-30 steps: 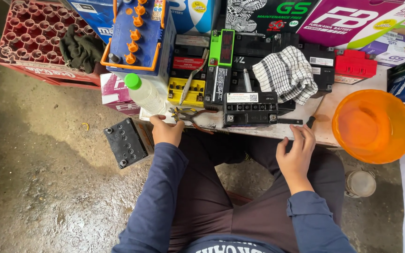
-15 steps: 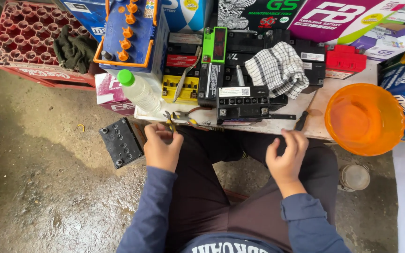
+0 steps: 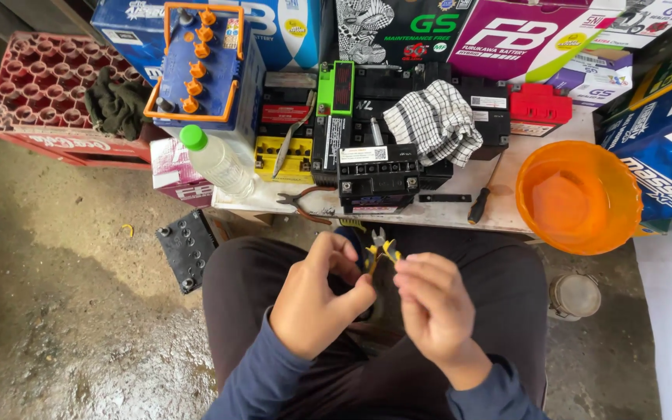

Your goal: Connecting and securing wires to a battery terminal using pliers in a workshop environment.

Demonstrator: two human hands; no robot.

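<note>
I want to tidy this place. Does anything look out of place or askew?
Yes. A black battery lies tilted on the floor, off the bench. The bottle lies on its side at the bench edge.

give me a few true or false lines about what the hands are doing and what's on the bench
1. Both hands are raised over the lap, close together. True: the left hand and right hand meet around a small yellow-handled tool.
2. The orange bowl sits at the left end of the bench. False: it is at the right end.
3. A checked cloth lies on the black batteries. True.
4. The plastic bottle has a red cap. False: the cap is green.
5. The screwdriver is in the right hand. False: it lies on the bench.
</note>
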